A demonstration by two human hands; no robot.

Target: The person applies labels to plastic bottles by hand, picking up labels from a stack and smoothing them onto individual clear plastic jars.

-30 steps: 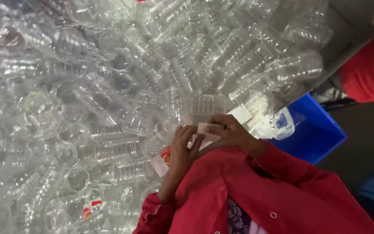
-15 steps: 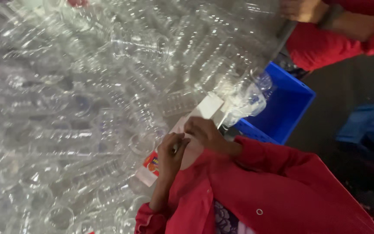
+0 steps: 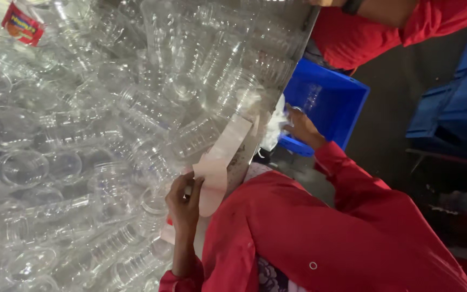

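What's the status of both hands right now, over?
Left hand pinching a pale label strip. Right hand reaching a clear bottle at the blue bin. Bottle pile covers the table.

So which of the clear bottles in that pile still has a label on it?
The bottle at the far top-left corner of the pile: it carries a red label, while the other clear bottles that can be made out look bare.

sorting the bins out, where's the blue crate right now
In the head view the blue crate sits right of centre, just past the table edge piled with clear bottles, with the person's right hand at its near rim.
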